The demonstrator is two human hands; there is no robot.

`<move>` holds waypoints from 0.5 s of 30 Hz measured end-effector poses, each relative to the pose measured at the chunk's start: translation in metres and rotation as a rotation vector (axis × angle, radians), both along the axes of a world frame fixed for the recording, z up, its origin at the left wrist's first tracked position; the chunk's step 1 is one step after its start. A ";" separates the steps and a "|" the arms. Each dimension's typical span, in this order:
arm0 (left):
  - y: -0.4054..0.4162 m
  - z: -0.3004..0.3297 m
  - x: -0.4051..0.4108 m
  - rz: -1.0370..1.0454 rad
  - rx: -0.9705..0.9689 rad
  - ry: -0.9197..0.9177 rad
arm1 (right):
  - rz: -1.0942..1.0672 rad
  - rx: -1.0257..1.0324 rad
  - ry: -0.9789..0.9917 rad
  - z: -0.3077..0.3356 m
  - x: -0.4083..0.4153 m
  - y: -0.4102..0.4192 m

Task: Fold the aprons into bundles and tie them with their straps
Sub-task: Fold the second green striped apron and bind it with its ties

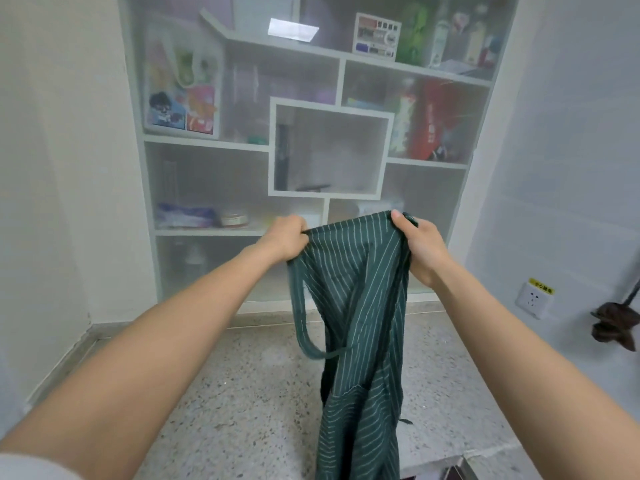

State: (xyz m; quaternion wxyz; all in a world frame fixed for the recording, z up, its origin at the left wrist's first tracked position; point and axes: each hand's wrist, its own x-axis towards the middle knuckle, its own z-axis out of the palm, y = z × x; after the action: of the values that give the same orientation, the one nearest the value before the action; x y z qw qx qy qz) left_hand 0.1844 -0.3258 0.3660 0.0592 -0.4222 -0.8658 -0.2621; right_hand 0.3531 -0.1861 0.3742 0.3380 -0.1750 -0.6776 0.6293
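A dark green apron [360, 306] with thin white stripes hangs in the air above a speckled stone counter [242, 393]. My left hand [285, 239] grips its top left corner and my right hand [419, 242] grips its top right corner, both held out at arm's length. The cloth droops between them and falls down past the lower edge of the view. A green strap [301, 327] loops down from the left corner and crosses back to the apron's body.
A white shelf unit [332, 109] behind a frosted cover fills the wall ahead, holding boxes and bottles. A wall socket [531, 299] sits on the right wall, with a dark brown bundle [616, 323] hanging near it. The counter's front edge drops off at bottom right.
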 end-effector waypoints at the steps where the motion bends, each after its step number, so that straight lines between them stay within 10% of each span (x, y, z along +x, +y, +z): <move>1: -0.004 0.000 -0.005 0.026 0.044 -0.025 | -0.007 0.015 0.003 -0.002 0.000 0.000; 15: -0.075 0.027 0.016 -0.101 0.230 -0.175 | -0.228 0.255 -0.239 -0.019 -0.002 -0.012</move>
State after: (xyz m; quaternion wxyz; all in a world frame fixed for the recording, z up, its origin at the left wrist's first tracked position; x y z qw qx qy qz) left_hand 0.2009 -0.4011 0.3927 0.0184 -0.4310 -0.8098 -0.3977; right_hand 0.3507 -0.1985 0.3557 0.3438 -0.2798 -0.7627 0.4711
